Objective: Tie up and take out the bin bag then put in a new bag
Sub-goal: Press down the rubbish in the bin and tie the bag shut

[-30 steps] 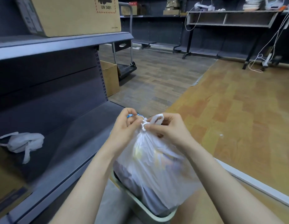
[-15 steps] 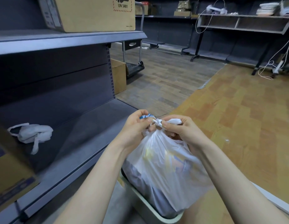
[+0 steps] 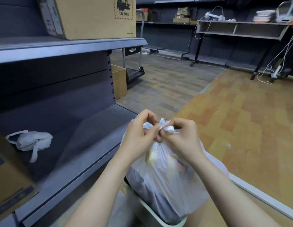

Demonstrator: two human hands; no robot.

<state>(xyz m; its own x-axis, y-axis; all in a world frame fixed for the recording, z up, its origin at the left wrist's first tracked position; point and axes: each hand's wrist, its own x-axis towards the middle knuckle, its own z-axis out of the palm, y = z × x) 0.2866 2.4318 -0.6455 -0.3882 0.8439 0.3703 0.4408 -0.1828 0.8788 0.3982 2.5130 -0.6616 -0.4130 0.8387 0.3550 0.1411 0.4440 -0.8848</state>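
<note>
Here, on the lower grey metal shelf (image 3: 80, 145), a folded white plastic bag (image 3: 30, 141) lay near the left end; a brown cardboard box (image 3: 93, 18) sat on the shelf above. Left hand (image 3: 139, 136) pinched the gathered neck of the full white translucent bin bag (image 3: 167, 181), fingers curled. Right hand (image 3: 183, 138) pinched the bag's twisted white top, touching the left. Bag sat in the pale plastic bin (image 3: 152, 212), bulging above its rim, just beside the shelf's front edge.
</note>
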